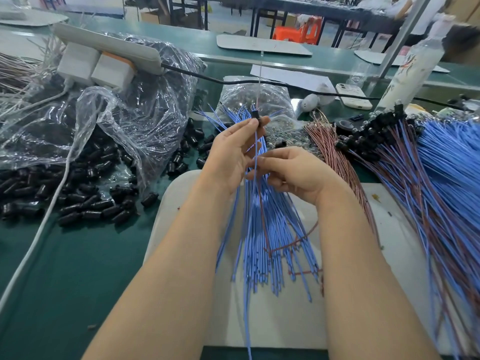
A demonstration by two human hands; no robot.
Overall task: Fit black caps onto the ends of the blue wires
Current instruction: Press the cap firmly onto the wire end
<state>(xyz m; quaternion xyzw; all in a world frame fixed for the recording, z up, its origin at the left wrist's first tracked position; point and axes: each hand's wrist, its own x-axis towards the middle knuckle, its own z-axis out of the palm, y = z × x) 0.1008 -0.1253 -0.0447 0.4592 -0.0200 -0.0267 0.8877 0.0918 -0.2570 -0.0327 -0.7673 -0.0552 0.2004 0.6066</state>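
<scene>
Left hand (233, 154) up high, thumb and forefinger pinched tight on a small black cylindrical cap (255, 116). Out of the cap's underside drops a single thin blue wire (255, 144), and the right hand (293, 172) has it nipped between thumb and fingertips just below, close against the left palm. Behind both hands fans a thick bundle of blue wires (270, 242), top ends spraying out above the left fingers, lower ends lying on a white plastic board (285, 323). Whether the left hand's lower fingers clasp that bundle, I cannot tell. The board sits on a green table (65, 268). Off to the left, a heap of loose black caps (78, 201) spills from a crumpled clear plastic bag (117, 120), with a white cable (46, 214) running across it. To the right lies a sheaf of blue and red wires (415, 183), black caps on their far ends.
</scene>
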